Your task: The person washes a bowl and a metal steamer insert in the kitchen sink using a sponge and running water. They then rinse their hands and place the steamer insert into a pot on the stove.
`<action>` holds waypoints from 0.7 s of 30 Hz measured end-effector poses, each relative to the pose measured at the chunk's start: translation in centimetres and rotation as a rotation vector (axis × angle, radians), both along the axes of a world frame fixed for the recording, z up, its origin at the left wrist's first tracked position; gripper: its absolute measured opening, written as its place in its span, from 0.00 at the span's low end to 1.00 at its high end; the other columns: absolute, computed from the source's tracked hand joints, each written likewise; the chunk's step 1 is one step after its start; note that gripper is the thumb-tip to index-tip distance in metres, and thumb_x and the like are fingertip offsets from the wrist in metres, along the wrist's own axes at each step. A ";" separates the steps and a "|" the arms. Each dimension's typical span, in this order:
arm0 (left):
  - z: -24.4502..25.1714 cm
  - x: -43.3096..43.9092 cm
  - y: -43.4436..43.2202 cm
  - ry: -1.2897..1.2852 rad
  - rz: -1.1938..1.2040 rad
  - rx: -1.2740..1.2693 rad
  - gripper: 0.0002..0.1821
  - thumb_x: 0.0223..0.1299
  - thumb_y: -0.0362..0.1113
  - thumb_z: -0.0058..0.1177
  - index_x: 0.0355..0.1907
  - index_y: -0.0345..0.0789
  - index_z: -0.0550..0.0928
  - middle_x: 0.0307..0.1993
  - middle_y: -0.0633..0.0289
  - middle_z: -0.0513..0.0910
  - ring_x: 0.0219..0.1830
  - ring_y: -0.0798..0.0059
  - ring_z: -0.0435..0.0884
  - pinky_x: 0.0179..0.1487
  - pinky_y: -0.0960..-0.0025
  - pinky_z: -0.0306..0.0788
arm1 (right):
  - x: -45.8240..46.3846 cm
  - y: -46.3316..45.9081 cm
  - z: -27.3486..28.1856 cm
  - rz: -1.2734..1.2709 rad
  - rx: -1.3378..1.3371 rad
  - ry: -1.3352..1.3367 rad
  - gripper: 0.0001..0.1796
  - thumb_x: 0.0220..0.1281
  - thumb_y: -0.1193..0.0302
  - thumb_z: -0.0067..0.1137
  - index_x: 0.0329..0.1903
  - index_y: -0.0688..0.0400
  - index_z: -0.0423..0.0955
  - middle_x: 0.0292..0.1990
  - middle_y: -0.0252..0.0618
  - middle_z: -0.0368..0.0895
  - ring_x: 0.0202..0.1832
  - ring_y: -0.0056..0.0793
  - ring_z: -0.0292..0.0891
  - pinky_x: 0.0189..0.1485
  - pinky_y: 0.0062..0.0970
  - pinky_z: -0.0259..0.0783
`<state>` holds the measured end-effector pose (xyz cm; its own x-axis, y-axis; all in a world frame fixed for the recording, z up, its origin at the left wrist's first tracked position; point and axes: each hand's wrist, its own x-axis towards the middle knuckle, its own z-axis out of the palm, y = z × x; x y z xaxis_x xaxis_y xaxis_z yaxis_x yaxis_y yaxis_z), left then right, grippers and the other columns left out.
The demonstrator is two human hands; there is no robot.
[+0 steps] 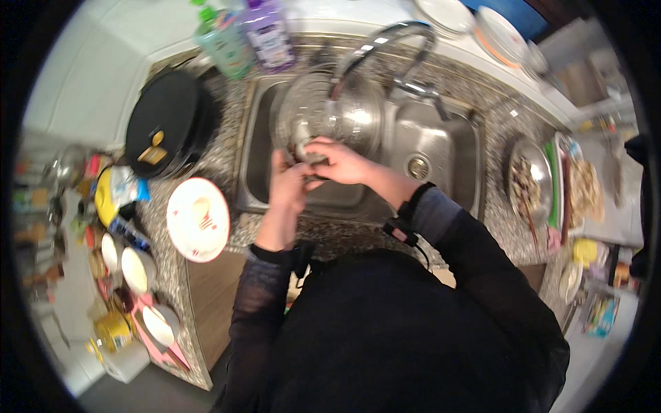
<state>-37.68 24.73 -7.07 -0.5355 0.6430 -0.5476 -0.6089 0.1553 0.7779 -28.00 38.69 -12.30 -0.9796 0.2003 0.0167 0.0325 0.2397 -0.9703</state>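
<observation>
Both hands meet over the left basin of a steel double sink, at the near edge of a round metal bowl or colander. My left hand and my right hand have their fingertips together around something small and pale; blur and the fingers hide what it is. The curved chrome faucet arches over the bowl, its spout just above the hands. More pale pieces seem to lie in the bowl near the fingers, but they are blurred.
A black round pan or lid and a red-rimmed plate stand left of the sink. Behind are green and purple bottles. On the right a metal bowl holds chopped food and chopsticks, beside a green-edged board.
</observation>
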 end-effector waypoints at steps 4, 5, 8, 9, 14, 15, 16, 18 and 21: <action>0.0 -0.4 -0.7 0.019 0.002 0.018 0.30 0.52 0.18 0.44 0.58 0.47 0.67 0.47 0.63 0.79 0.38 0.72 0.84 0.33 0.67 0.85 | 2.5 1.8 -0.4 -0.162 0.468 -0.134 0.22 0.56 0.72 0.60 0.55 0.57 0.73 0.55 0.45 0.73 0.57 0.47 0.72 0.58 0.40 0.70; 0.0 -0.4 -0.7 -0.009 0.004 0.016 0.31 0.53 0.19 0.44 0.59 0.48 0.67 0.47 0.63 0.79 0.38 0.72 0.84 0.34 0.66 0.85 | 2.6 2.4 -0.2 -0.247 0.517 -0.098 0.21 0.55 0.72 0.60 0.55 0.55 0.74 0.54 0.45 0.74 0.57 0.47 0.71 0.60 0.41 0.69; -0.1 -0.1 -0.4 -0.065 0.007 0.028 0.31 0.54 0.19 0.44 0.60 0.49 0.67 0.47 0.63 0.79 0.39 0.71 0.83 0.37 0.63 0.85 | 1.2 4.3 1.2 -0.569 0.507 0.017 0.25 0.54 0.73 0.63 0.57 0.60 0.72 0.56 0.49 0.72 0.58 0.49 0.70 0.63 0.41 0.66; -0.1 0.0 -0.3 -0.084 -0.010 0.039 0.31 0.54 0.19 0.44 0.60 0.49 0.67 0.47 0.63 0.79 0.40 0.71 0.83 0.38 0.62 0.85 | 0.2 5.0 1.9 -0.667 0.478 -0.030 0.26 0.54 0.73 0.62 0.57 0.62 0.71 0.57 0.50 0.71 0.58 0.48 0.71 0.63 0.40 0.67; 0.2 0.2 0.2 -0.140 -0.124 0.020 0.34 0.54 0.19 0.43 0.64 0.48 0.64 0.51 0.60 0.77 0.48 0.65 0.82 0.43 0.58 0.85 | -4.4 5.7 5.3 -0.394 -0.376 0.094 0.33 0.62 0.71 0.57 0.70 0.63 0.61 0.63 0.48 0.70 0.63 0.35 0.68 0.67 0.29 0.61; 0.2 0.1 0.3 -0.151 -0.132 -0.005 0.34 0.54 0.19 0.43 0.63 0.50 0.65 0.50 0.62 0.78 0.47 0.68 0.82 0.42 0.58 0.85 | -5.0 4.9 5.5 -0.296 -0.423 -0.024 0.33 0.64 0.69 0.54 0.71 0.62 0.61 0.66 0.49 0.68 0.65 0.35 0.67 0.69 0.30 0.60; 0.3 -0.1 0.5 -0.135 -0.125 0.016 0.35 0.54 0.18 0.43 0.64 0.50 0.65 0.50 0.61 0.78 0.47 0.67 0.82 0.42 0.58 0.85 | -5.2 3.3 5.2 -0.314 -0.376 -0.001 0.31 0.66 0.67 0.52 0.70 0.62 0.61 0.66 0.49 0.69 0.66 0.35 0.66 0.70 0.31 0.60; 0.5 -0.6 0.7 -0.109 -0.101 0.039 0.36 0.53 0.18 0.43 0.66 0.50 0.64 0.51 0.60 0.77 0.47 0.66 0.82 0.41 0.59 0.85 | -5.2 0.6 4.7 -0.237 -0.247 -0.004 0.28 0.68 0.64 0.48 0.69 0.60 0.65 0.64 0.48 0.72 0.65 0.36 0.68 0.69 0.33 0.61; 0.8 -1.7 -0.1 -0.064 -0.060 0.033 0.39 0.50 0.16 0.42 0.66 0.49 0.63 0.51 0.58 0.77 0.45 0.64 0.83 0.39 0.59 0.86 | -3.2 -0.7 3.6 0.000 -0.031 -0.154 0.23 0.69 0.58 0.49 0.65 0.45 0.72 0.61 0.42 0.76 0.64 0.41 0.68 0.70 0.41 0.57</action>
<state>-39.38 24.61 -6.23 -0.4598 0.6912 -0.5575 -0.6482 0.1679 0.7427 -31.16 38.02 -8.65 -0.9701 0.1983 -0.1397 0.1812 0.2098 -0.9608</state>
